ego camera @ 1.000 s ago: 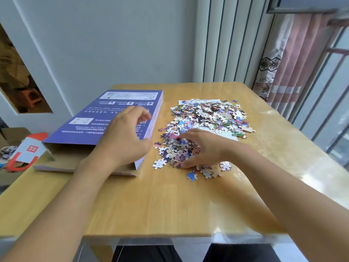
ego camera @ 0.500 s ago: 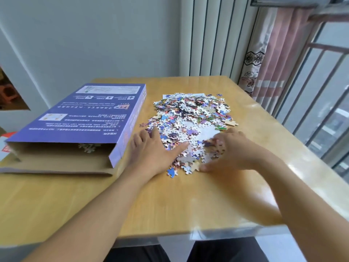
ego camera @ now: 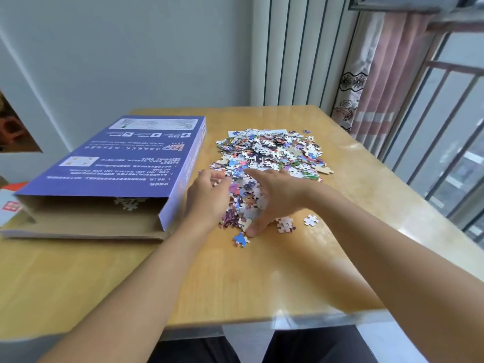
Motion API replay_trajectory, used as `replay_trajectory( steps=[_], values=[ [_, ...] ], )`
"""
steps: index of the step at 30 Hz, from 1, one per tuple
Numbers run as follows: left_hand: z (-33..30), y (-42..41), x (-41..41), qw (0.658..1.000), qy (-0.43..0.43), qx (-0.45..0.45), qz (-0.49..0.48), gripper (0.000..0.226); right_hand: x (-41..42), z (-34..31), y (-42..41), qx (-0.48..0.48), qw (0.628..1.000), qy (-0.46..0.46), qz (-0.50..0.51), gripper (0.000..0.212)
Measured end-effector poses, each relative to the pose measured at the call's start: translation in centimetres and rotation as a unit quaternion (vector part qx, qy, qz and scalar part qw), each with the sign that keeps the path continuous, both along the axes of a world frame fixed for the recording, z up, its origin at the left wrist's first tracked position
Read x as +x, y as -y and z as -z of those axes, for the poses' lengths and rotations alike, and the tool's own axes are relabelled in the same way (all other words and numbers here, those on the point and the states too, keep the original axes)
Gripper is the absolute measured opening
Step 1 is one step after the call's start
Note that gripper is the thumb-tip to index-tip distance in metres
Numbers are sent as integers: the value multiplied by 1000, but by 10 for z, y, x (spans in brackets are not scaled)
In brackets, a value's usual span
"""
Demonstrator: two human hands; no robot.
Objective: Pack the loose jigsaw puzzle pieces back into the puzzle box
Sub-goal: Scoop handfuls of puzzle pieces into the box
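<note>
Now left hand and right hand cup puzzle pieces between them

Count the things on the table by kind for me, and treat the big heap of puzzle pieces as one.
Puzzle box: 1
Heap of puzzle pieces: 1
Stray blue piece near the table's front: 1
Hands: 2, left hand and right hand
Total: 5
</note>
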State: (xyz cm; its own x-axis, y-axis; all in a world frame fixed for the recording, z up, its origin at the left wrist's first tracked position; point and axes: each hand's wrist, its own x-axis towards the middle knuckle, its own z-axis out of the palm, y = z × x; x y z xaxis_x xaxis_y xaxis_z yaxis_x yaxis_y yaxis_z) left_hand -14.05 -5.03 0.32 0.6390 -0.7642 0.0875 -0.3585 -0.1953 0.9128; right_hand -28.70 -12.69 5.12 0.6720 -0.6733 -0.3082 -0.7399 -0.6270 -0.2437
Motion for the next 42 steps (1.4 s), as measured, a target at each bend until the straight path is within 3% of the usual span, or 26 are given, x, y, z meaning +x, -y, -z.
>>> replay_trajectory(
  steps=[4, 6, 9, 15, 20, 24, 30, 33, 36, 38, 42],
  values=[
    [-5, 1, 10, 993, -120, -20, 8, 11, 18, -6, 6, -1, 998, -19, -60, 142],
    [-7, 1, 10, 989, -147, -27, 7, 8, 22, -5, 7, 1, 998, 11, -65, 131],
    [-9, -2, 10, 987, -159, -25, -4, 23, 23, -2, 8, -9, 997, 41, -65, 115],
    [-7, -4, 10, 996, -89, -29, -9, 24, 20, 0, -2, -51, 990, 101, -85, 64],
    [-6, -4, 11, 997, -63, -47, -1, 15, 11, 6, -3, -77, 980, 167, -75, 48],
    [-9, -5, 11, 993, -91, -77, 16, 23, 2, 7, 5, -84, 965, 244, -52, 25],
    [-24, -15, 12, 989, -17, -134, 58, 3, -9, 8, 20, 64, 917, 386, 70, 13],
    [-54, -26, 29, 976, 75, -172, 114, 11, -9, 3, 25, 138, 880, 440, 116, 14],
    [-81, -45, 67, 959, 219, -95, 151, 31, -3, -3, 30, 185, 846, 480, 140, 38],
    [-86, -64, 99, 943, 280, 23, 176, 48, 7, -6, 28, 213, 831, 498, 130, 34],
    [-70, -101, 150, 875, 383, 223, 196, 81, 27, -14, 17, 242, 819, 507, 117, 29]
  ],
)
